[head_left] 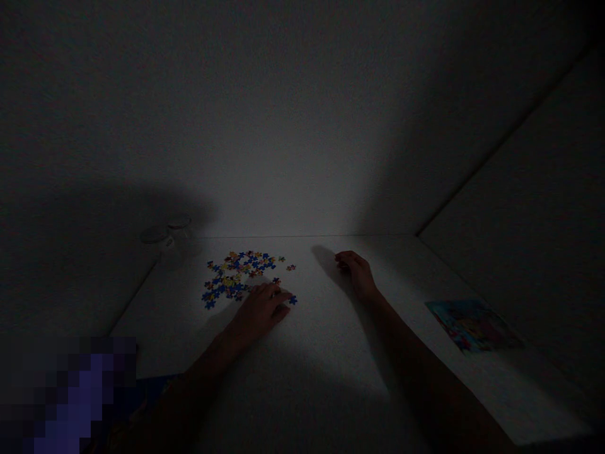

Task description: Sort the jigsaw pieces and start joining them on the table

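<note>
A loose spread of small jigsaw puzzle pieces (pixel 221 290) in blue, yellow and orange lies on the white table, left of centre. Over the near right edge of this spread rests my left hand (pixel 262 307), thumb and fingers apart. By its fingertips lies a blue puzzle piece (pixel 293 300); whether they touch it is hard to tell in the dim light. My right hand (pixel 358 275) is to the right of the pieces, its fingers curled together close to the tabletop. What those fingers hold, if anything, is hidden.
On the right of the table (pixel 326 347) lies a colourful picture sheet (pixel 472 325). Clear glass-like containers (pixel 170 243) stand at the back left corner. A dark blue printed item (pixel 151 391) is at the near left. Walls (pixel 302 157) rise behind and at the right.
</note>
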`<state>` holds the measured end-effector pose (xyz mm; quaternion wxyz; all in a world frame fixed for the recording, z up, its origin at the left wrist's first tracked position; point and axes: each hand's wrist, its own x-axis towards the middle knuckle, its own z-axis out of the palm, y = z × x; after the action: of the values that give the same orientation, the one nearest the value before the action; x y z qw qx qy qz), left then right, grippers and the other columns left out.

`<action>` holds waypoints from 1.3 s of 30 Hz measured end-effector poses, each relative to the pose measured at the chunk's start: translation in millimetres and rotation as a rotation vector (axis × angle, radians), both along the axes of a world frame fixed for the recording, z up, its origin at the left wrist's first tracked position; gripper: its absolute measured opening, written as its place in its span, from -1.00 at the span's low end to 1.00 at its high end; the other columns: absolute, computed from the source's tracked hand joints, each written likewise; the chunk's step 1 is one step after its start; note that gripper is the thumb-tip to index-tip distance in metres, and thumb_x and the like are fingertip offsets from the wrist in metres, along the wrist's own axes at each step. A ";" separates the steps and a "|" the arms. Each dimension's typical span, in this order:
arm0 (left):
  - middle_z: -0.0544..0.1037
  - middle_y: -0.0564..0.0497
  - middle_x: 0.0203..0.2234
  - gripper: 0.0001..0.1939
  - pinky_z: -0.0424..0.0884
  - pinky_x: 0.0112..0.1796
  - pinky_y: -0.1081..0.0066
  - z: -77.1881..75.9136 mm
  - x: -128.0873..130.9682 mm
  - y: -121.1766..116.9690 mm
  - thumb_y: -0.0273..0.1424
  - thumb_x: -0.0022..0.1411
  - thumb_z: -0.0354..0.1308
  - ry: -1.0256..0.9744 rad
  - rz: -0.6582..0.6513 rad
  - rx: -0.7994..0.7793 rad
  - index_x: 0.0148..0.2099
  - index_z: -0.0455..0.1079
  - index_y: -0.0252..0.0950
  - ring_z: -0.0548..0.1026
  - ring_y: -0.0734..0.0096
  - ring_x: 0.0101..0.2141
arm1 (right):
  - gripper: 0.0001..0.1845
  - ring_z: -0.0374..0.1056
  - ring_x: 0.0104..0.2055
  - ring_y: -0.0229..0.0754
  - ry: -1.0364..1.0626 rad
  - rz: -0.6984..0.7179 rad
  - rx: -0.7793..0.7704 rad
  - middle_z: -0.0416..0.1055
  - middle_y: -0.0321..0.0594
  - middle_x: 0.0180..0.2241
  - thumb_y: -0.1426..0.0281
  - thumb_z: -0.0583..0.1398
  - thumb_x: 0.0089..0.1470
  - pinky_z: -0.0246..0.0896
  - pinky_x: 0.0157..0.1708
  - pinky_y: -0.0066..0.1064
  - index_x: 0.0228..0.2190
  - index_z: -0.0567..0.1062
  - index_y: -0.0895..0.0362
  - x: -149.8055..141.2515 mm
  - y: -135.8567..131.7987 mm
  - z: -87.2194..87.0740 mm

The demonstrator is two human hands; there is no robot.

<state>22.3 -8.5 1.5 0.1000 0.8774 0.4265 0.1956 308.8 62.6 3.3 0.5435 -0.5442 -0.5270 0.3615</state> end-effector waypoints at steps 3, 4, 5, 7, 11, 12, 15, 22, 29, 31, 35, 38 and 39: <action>0.43 -0.04 -0.16 -0.74 0.30 -0.03 0.22 5.2 8.8 -7.0 -0.32 0.33 0.04 0.015 -0.034 0.004 0.03 0.42 -0.17 0.38 0.27 -0.08 | -0.68 0.31 -0.43 -0.18 -0.137 0.077 -0.005 0.42 -0.24 -0.48 0.11 0.19 -0.03 0.18 -0.40 -0.36 -0.46 0.49 0.12 -10.7 -4.1 -7.1; 0.43 -0.04 -0.15 -0.73 0.30 -0.03 0.22 8.0 11.3 -10.0 -0.32 0.33 0.05 0.026 -0.037 0.003 0.04 0.41 -0.19 0.38 0.27 -0.09 | -0.71 0.33 -0.40 -0.16 -0.229 0.126 0.001 0.44 -0.24 -0.46 0.14 0.21 -0.02 0.19 -0.37 -0.34 -0.45 0.50 0.12 -15.3 -6.6 -7.9; 0.43 -0.05 -0.15 -0.72 0.30 -0.04 0.23 11.1 13.4 -13.4 -0.32 0.32 0.05 0.040 -0.040 0.000 0.05 0.40 -0.20 0.38 0.27 -0.09 | -0.74 0.35 -0.36 -0.13 -0.327 0.179 0.013 0.46 -0.22 -0.42 0.17 0.21 -0.01 0.20 -0.34 -0.33 -0.42 0.51 0.12 -20.4 -9.5 -8.1; 0.43 -0.06 -0.13 -0.70 0.30 -0.04 0.23 17.1 17.2 -21.7 -0.33 0.32 0.05 0.074 -0.036 -0.003 0.07 0.37 -0.21 0.37 0.27 -0.10 | -0.78 0.37 -0.30 -0.10 -0.479 0.275 0.064 0.47 -0.19 -0.35 0.22 0.17 0.05 0.22 -0.28 -0.30 -0.38 0.51 0.11 -32.1 -16.0 -6.8; 0.42 -0.08 -0.04 -0.62 0.29 0.00 0.19 24.2 21.5 -38.9 -0.29 0.31 0.04 0.113 -0.038 -0.002 0.14 0.29 -0.24 0.35 0.21 -0.04 | -0.83 0.38 -0.26 -0.11 -0.541 0.460 0.174 0.46 -0.15 -0.31 0.31 0.13 0.10 0.26 -0.22 -0.29 -0.34 0.50 0.11 -56.0 -29.8 1.1; 0.41 -0.10 -0.01 -0.60 0.29 0.01 0.18 24.8 21.4 -41.6 -0.27 0.31 0.03 0.110 -0.037 -0.003 0.16 0.27 -0.24 0.34 0.19 -0.02 | -0.85 0.38 -0.24 -0.11 -0.558 0.512 0.193 0.46 -0.15 -0.29 0.35 0.14 0.09 0.26 -0.19 -0.27 -0.31 0.50 0.11 -59.8 -32.9 3.6; 0.36 -0.11 0.07 -0.56 0.26 0.06 0.16 25.2 17.7 -43.5 -0.23 0.32 0.01 0.087 -0.012 -0.014 0.19 0.23 -0.25 0.30 0.16 0.05 | -0.74 0.37 -0.10 -0.04 -0.620 0.629 0.240 0.46 -0.12 -0.17 0.42 0.20 0.00 0.22 -0.06 -0.19 -0.19 0.49 0.09 -62.8 -39.7 8.8; 0.41 -0.07 0.05 -0.61 0.25 0.09 0.21 27.8 0.9 -29.0 -0.25 0.36 -0.05 0.032 -0.001 -0.014 0.17 0.24 -0.23 0.32 0.24 0.06 | -0.81 0.36 -0.12 -0.05 -0.711 0.632 0.255 0.43 -0.13 -0.20 0.29 0.25 0.04 0.25 -0.08 -0.17 -0.26 0.52 0.06 -65.7 -37.7 3.0; 0.47 -0.01 -0.03 -0.71 0.26 0.06 0.29 23.7 -11.5 -6.5 -0.34 0.37 -0.10 0.047 -0.047 0.047 0.03 0.37 -0.22 0.38 0.34 0.00 | -0.82 0.36 -0.31 -0.10 -0.764 0.499 0.257 0.40 -0.14 -0.38 0.33 0.10 0.14 0.28 -0.27 -0.25 -0.42 0.46 0.10 -77.9 -36.3 10.4; 0.48 -0.03 -0.04 -0.71 0.26 0.07 0.29 19.7 -14.5 -0.7 -0.37 0.36 -0.09 0.062 -0.029 0.080 0.02 0.38 -0.24 0.38 0.33 0.00 | -0.85 0.33 -0.32 -0.09 -0.827 0.521 0.325 0.40 -0.13 -0.38 0.37 0.09 0.12 0.26 -0.30 -0.25 -0.42 0.43 0.11 -84.1 -51.9 15.4; 0.46 -0.07 0.00 -0.71 0.23 0.09 0.24 12.8 -17.7 4.4 -0.41 0.31 -0.01 0.089 0.010 0.129 0.03 0.38 -0.28 0.37 0.28 0.03 | -0.83 0.30 -0.36 -0.11 -0.939 0.804 0.463 0.41 -0.14 -0.43 0.44 0.06 0.10 0.23 -0.31 -0.27 -0.43 0.45 0.11 -119.0 -116.0 10.9; 0.46 -0.07 0.01 -0.70 0.21 0.12 0.25 12.0 -17.4 4.4 -0.43 0.30 -0.02 0.110 0.016 0.145 0.05 0.37 -0.27 0.36 0.29 0.05 | -0.70 0.37 -0.13 -0.03 -0.888 1.014 0.476 0.49 -0.06 -0.13 0.35 0.16 0.09 0.26 -0.14 -0.23 -0.11 0.49 0.09 -157.0 -164.7 0.1; 0.46 -0.07 0.01 -0.70 0.22 0.11 0.25 12.9 -16.8 4.4 -0.44 0.30 -0.03 0.118 0.018 0.144 0.04 0.38 -0.27 0.36 0.29 0.05 | -0.53 0.33 -0.02 0.04 -0.869 1.102 0.488 0.45 -0.04 -0.01 0.24 0.22 0.05 0.24 -0.06 -0.16 0.01 0.43 0.08 -168.5 -175.5 -1.6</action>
<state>5.5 -4.1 14.4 0.0094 0.8885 0.4243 0.1747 140.3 -112.9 1.7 0.1311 -0.1586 -0.9566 0.2065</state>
